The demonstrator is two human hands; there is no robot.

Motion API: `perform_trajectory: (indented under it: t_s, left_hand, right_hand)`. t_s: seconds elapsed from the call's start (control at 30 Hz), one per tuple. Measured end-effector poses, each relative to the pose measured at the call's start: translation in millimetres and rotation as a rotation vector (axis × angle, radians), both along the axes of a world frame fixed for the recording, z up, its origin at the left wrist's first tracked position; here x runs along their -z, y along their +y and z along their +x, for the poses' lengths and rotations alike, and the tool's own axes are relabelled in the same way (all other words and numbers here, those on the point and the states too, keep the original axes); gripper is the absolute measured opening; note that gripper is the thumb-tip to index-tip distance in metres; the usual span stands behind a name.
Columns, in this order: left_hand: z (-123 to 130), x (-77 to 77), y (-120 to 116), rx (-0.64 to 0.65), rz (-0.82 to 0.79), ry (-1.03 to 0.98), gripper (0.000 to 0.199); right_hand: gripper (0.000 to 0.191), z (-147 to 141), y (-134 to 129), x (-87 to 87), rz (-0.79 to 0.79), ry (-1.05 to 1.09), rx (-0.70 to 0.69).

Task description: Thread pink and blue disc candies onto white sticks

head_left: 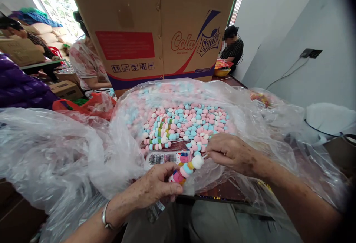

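Note:
A marshmallow candy skewer (187,168) with white, yellow, blue and pink pieces is tilted between my hands above the table's front edge. My left hand (157,183) is closed round its lower part, together with what looks like a printed clear wrapper (155,210) that hangs below the fingers. The fingers of my right hand (229,152) pinch the white stick (205,156) just past the white end piece. Just behind lies a stack of printed clear wrappers (162,157). Several finished skewers (161,132) rest beyond it, beside a heap of loose pink, blue and white candies (200,119).
A clear plastic sheet (122,146) surrounds the heap and spreads to both sides. Behind it stands a large cardboard carton (133,20). A red plastic bag (100,102) lies at left. Other people (232,46) sit farther back. A white-lined bucket (328,120) is at right.

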State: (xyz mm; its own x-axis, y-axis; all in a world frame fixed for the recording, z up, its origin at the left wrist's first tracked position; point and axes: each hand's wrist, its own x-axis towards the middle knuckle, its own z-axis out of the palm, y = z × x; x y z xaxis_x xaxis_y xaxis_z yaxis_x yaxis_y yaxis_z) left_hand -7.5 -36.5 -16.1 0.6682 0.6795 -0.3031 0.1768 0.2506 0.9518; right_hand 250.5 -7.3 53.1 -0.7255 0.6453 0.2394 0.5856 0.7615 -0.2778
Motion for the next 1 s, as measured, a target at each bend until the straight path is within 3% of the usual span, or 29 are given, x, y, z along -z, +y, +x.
perform_trajectory:
  t_s: [0.23, 0.33, 0.47, 0.57, 0.67, 0.87, 1.0]
  left_hand:
    - [10.7, -1.6, -10.7, 0.025, -0.051, -0.094, 0.036]
    - [16.6, 3.2, -16.1, -0.021, -0.063, -0.157, 0.041]
    - [28.9, 13.9, -30.1, -0.122, -0.167, -0.167, 0.056]
    - [36.5, 20.3, -43.8, -0.213, -0.191, -0.207, 0.072]
    - [32.1, 15.8, -51.7, -0.226, -0.192, -0.235, 0.081]
    - [4.6, -10.0, -50.0, 0.059, -0.314, -0.176, 0.045]
    - [9.3, -9.3, -49.3, 0.046, -0.367, -0.136, 0.036]
  right_hand:
    - [0.022, -8.0, -7.4, 0.7, -0.26, -0.08, 0.02]
    - [0.022, -5.6, -5.9, -0.4, -0.25, -0.058, 0.057]
    - [0.022, -4.6, -8.7, -1.3, -0.252, -0.072, -0.063]
    - [0.021, -10.4, -16.2, 8.1, -0.292, -0.092, -0.171]
    - [0.021, -11.1, -20.3, 15.2, -0.283, -0.05, -0.177]
    - [0.027, 3.8, -13.1, 1.0, -0.251, 0.021, -0.179]
    - [0.026, -6.1, -17.2, 2.7, -0.188, 0.019, -0.206]
